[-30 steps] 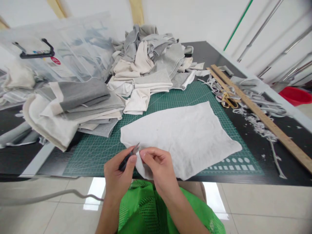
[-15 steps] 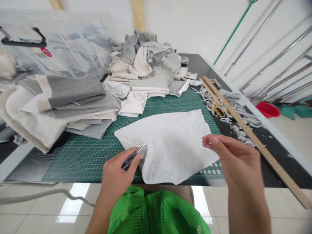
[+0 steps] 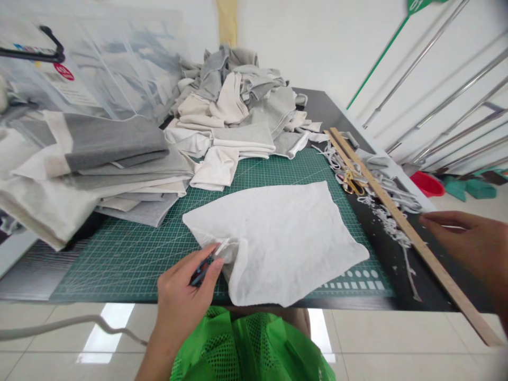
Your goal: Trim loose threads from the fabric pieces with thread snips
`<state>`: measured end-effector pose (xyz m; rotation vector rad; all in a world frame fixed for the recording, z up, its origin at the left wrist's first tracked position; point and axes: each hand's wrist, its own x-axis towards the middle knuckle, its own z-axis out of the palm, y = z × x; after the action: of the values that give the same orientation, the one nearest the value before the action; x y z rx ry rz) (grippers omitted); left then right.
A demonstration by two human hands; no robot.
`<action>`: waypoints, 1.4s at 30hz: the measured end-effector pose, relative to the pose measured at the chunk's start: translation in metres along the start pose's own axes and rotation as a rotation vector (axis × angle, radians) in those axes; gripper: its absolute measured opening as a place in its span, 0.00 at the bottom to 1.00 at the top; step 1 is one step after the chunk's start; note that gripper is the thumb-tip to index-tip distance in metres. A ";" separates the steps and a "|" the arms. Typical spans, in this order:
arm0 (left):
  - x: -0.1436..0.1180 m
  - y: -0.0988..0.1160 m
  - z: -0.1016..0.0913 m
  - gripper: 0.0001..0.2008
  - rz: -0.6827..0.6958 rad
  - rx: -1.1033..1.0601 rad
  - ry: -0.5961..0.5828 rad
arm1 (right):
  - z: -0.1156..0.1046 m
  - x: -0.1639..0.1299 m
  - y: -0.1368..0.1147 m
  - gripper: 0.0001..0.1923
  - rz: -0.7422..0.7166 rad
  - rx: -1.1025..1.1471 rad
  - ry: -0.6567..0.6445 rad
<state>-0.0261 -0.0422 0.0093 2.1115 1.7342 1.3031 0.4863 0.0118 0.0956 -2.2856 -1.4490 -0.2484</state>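
Observation:
A pale grey-white fabric piece (image 3: 289, 233) lies on the green cutting mat (image 3: 130, 254), its lower left part folded over. My left hand (image 3: 184, 283) is closed around small dark-handled thread snips (image 3: 201, 271), whose metal tip points at the fold. Its thumb and forefinger are beside the turned-up fabric edge; whether they also grip the cloth I cannot tell. My right hand (image 3: 472, 243) is over the black table right of the wooden ruler, thumb and forefinger brought together at the tips. Anything between them is too small to see. A thin pale strand (image 3: 410, 272) is just left of it.
Folded grey and cream fabrics (image 3: 130, 153) are stacked at left, before a clear plastic box (image 3: 107, 69). A fabric heap (image 3: 238, 100) stands at the back. Gold-handled scissors (image 3: 351, 182), fabric scraps (image 3: 387, 222) and a long wooden ruler (image 3: 400, 217) lie along the right side.
My right hand has moved right, away from the fabric and past the ruler. A pale strand now shows near it. My left hand still holds the snips at the fold.

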 end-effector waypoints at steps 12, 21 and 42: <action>0.000 0.001 -0.001 0.10 0.017 -0.002 -0.002 | 0.012 0.000 -0.017 0.19 -0.019 -0.107 -0.207; 0.001 0.001 -0.001 0.10 0.013 -0.015 0.002 | -0.005 -0.036 -0.055 0.11 -0.281 0.121 0.071; 0.004 -0.001 -0.002 0.13 -0.042 -0.019 -0.039 | 0.056 -0.193 -0.271 0.13 -0.278 0.777 -0.767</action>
<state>-0.0285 -0.0390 0.0125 2.0652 1.7345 1.2544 0.1545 -0.0216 0.0431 -1.5594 -1.7663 1.0392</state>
